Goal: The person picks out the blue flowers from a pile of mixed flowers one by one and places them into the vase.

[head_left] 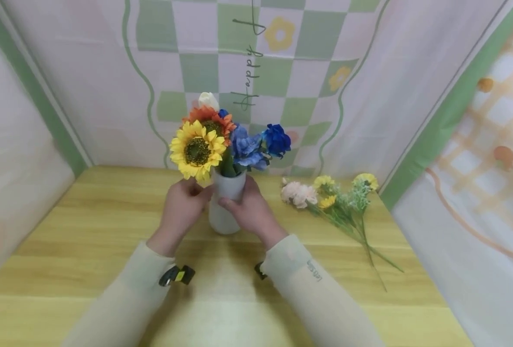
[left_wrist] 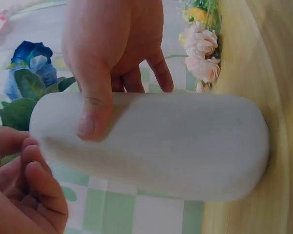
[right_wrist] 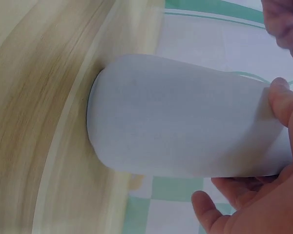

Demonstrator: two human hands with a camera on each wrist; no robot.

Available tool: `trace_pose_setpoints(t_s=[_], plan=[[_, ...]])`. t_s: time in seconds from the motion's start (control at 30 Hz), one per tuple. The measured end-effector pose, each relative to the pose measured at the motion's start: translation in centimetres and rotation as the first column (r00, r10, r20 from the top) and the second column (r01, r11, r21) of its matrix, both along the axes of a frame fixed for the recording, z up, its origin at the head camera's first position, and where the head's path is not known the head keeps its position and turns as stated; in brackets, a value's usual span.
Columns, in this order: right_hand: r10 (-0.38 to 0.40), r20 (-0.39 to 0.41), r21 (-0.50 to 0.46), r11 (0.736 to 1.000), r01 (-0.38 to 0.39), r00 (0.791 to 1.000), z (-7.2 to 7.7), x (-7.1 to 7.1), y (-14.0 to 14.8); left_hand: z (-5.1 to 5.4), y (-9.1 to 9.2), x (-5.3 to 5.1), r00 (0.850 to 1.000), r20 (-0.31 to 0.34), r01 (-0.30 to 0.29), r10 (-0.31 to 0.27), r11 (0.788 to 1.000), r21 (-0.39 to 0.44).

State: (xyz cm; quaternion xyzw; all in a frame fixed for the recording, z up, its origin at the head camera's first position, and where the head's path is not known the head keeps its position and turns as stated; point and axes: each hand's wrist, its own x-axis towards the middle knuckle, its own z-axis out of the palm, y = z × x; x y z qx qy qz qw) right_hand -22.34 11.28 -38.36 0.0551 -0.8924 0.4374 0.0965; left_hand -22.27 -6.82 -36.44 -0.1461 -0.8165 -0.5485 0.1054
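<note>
A white vase [head_left: 224, 219] stands upright on the wooden table, holding several artificial flowers. My right hand [head_left: 256, 209] grips its upper part from the right, thumb across the front. Close by its rim on the left, my left hand [head_left: 179, 209] has curled fingers, with thumb and forefinger pinched together beneath the yellow sunflower [head_left: 197, 151]; the stem there is hidden. An orange-red flower [head_left: 210, 120] and a white tulip [head_left: 209, 100] rise behind the sunflower. Light blue flowers [head_left: 245, 147] and a dark blue rose [head_left: 276, 140] lean right. The left wrist view shows the pinching fingertips [left_wrist: 30, 141] beside the vase's rim.
More artificial flowers lie on the table [head_left: 109, 270] at the right: a pink one [head_left: 299, 194], several yellow ones [head_left: 366, 181] and a pale green sprig [head_left: 357, 197], their stems pointing toward the front. A checkered cloth [head_left: 274, 72] hangs behind the table.
</note>
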Motion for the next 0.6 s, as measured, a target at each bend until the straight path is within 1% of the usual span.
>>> trace_pose_setpoints(t_s=[0.03, 0.07, 0.1, 0.13, 0.17, 0.23, 0.27, 0.3, 0.33, 0.37, 0.4, 0.43, 0.47, 0.53, 0.6], plan=[[0.002, 0.012, -0.012, 1.000, -0.002, 1.000, -0.1, 0.0, 0.0, -0.2, -0.3, 0.4, 1.000, -0.007, -0.001, 0.001, 0.998, -0.065], [0.006, 0.022, -0.023, 1.000, -0.005, 1.000, -0.2, 0.1, 0.1, -0.5, -0.5, 0.7, 1.000, -0.030, 0.000, -0.004, 0.990, -0.144], [0.009, 0.031, -0.031, 1.000, -0.008, 0.999, -0.3, 0.1, 0.1, -0.8, -0.8, 1.0, 0.998, -0.067, 0.003, -0.019, 0.973, -0.231], [0.014, 0.040, -0.034, 0.999, -0.013, 0.999, -0.4, 0.1, 0.3, -1.1, -1.1, 1.3, 0.993, -0.112, 0.000, -0.038, 0.947, -0.320], [0.020, 0.042, -0.034, 0.999, -0.019, 0.999, -0.5, 0.2, 0.5, -1.4, -1.3, 1.6, 0.985, -0.164, -0.011, -0.061, 0.914, -0.406], [0.019, 0.054, -0.006, 1.000, -0.019, 0.998, -0.7, 0.5, 1.0, -2.1, -2.0, 2.1, 0.960, -0.258, -0.053, -0.110, 0.833, -0.551], [0.019, 0.065, 0.019, 1.000, -0.021, 0.998, -0.8, 0.7, 1.4, -2.5, -2.5, 2.3, 0.948, -0.290, -0.075, -0.131, 0.795, -0.602], [0.021, 0.081, 0.052, 0.998, -0.025, 0.997, -0.8, 1.1, 1.9, -2.9, -3.0, 2.5, 0.940, -0.307, -0.088, -0.148, 0.764, -0.639], [0.020, 0.098, 0.090, 0.995, -0.029, 0.995, -0.9, 1.4, 2.5, -3.3, -3.5, 2.7, 0.937, -0.312, -0.096, -0.159, 0.739, -0.667], [0.019, 0.109, 0.132, 0.991, -0.034, 0.994, -0.9, 1.8, 3.2, -3.7, -4.2, 2.8, 0.937, -0.309, -0.102, -0.164, 0.719, -0.688], [0.013, 0.117, 0.170, 0.985, -0.033, 0.993, -1.0, 2.2, 4.0, -4.0, -5.0, 2.9, 0.940, -0.300, -0.105, -0.162, 0.700, -0.706], [0.013, 0.119, 0.201, 0.979, -0.037, 0.993, -1.0, 2.5, 4.8, -4.3, -5.7, 2.9, 0.943, -0.294, -0.112, -0.154, 0.686, -0.719], [0.018, 0.106, 0.237, 0.971, -0.043, 0.994, -1.0, 2.8, 5.8, -4.5, -6.5, 2.9, 0.949, -0.281, -0.117, -0.141, 0.671, -0.733], [0.007, 0.074, 0.293, 0.956, -0.029, 0.997, -1.0, 3.3, 7.8, -4.7, -7.9, 2.9, 0.963, -0.249, -0.127, -0.105, 0.637, -0.760], [-0.018, 0.040, 0.348, 0.937, 0.003, 0.999, -0.9, 3.9, 10.0, -4.8, -9.2, 2.9, 0.981, -0.187, -0.115, -0.059, 0.600, -0.792]])
